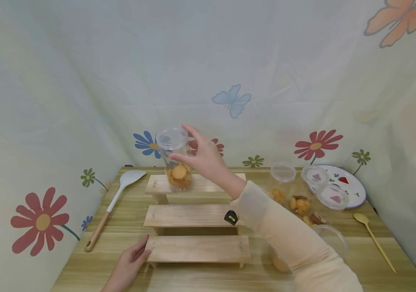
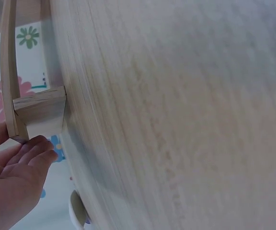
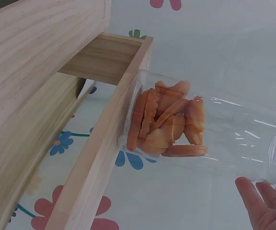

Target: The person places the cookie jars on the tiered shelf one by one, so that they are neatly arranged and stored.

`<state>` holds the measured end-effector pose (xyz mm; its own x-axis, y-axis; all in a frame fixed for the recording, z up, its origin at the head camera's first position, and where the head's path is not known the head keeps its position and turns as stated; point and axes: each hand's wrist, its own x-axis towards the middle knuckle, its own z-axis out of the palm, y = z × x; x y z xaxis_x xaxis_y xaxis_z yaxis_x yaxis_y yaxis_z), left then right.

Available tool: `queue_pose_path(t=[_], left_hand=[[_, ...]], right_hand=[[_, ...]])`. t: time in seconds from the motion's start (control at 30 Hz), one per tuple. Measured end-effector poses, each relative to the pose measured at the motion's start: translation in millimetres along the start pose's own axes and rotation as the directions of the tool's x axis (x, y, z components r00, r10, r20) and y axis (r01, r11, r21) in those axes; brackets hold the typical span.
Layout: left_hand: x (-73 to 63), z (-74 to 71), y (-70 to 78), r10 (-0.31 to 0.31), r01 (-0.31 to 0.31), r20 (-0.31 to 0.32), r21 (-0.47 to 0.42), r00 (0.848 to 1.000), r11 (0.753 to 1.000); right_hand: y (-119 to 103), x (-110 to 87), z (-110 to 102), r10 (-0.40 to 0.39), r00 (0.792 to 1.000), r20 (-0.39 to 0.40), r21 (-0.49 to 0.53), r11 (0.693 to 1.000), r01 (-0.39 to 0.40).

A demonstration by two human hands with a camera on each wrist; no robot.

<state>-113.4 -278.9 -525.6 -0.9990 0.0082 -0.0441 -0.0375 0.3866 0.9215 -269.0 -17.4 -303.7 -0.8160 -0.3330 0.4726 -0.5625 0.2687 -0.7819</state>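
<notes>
A clear lidded jar with orange-brown snack pieces in its lower part is upright at the left of the top step of a wooden three-step stand. My right hand holds this jar near its lid, thumb on the near side and fingers around the far side. In the right wrist view the jar's base meets the step's board. At the left end of the lowest step, my left hand pinches the board's corner between thumb and fingers, also seen in the left wrist view.
Left of the stand lies a white spatula with a wooden handle. To the right are another lidded jar, loose snacks, clear lids over a patterned plate, and a gold spoon. A small black tag overlaps the middle step.
</notes>
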Motion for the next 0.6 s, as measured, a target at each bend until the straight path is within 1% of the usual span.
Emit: queue_pose_path(t=[0.1,0.3,0.5,0.6], left_hand=[[0.3,-0.4,-0.7,-0.002,0.002,0.003,-0.005,1.000,1.000],[0.8,-0.4,-0.5,-0.001,0.001,0.004,-0.003,1.000,1.000],[0.9,-0.2,0.9,-0.006,0.006,0.004,-0.003,1.000,1.000],[0.8,-0.4,0.6,0.000,0.000,0.000,0.001,1.000,1.000]], right_hand=[[0.9,0.6,1.4,0.000,1.000,-0.003,-0.031,1.000,0.000],[-0.3,1.5,3.9,0.008,1.000,0.022,-0.057,0.998,-0.007],[-0.3,1.1,2.9,-0.011,0.999,0.032,-0.078,0.997,0.014],[-0.1,-0.1,1.5,-0.023,0.999,0.045,-0.071,0.997,0.026]])
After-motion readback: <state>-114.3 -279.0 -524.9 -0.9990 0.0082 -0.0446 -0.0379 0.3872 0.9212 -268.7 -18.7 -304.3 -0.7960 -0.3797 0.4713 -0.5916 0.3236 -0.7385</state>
